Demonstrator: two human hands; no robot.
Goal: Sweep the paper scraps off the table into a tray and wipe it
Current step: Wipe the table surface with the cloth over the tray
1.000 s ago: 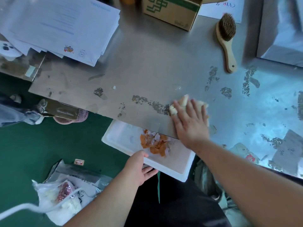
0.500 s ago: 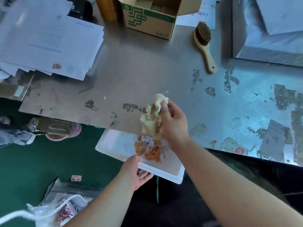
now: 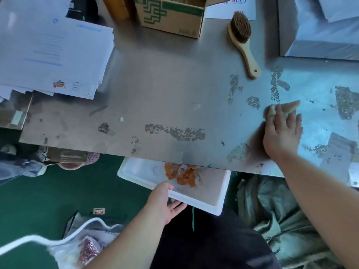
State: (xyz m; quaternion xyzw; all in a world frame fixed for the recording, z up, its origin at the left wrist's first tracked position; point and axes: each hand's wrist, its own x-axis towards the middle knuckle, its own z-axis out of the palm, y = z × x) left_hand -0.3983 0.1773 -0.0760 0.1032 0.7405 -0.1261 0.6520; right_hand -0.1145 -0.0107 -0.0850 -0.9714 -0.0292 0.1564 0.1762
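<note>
- Your table (image 3: 165, 78): sheet metal with a dull brushed sheen and rough, flaky patches.
- Tray (image 3: 219, 208): white and matt, possibly foam or plastic; the blur leaves it unsure.
- Scraps (image 3: 184, 175) in it: thin orange paper, crumpled.
- Cloth (image 3: 287, 107) under your right hand (image 3: 281, 136): soft, beige, matt.
- Brush (image 3: 246, 53): pale smooth wood, coarse dark bristles.
- Box (image 3: 174, 22): matt printed cardboard.

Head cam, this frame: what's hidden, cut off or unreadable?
1. cloth: mostly under the right hand, and blurred.
2. tray: far side hidden under the table edge, so any scraps there are unseen.
3. left hand: fingers partly hidden beneath the tray rim.
4. box: top cut off by the frame edge.
5. papers: print too blurred to read.
</note>
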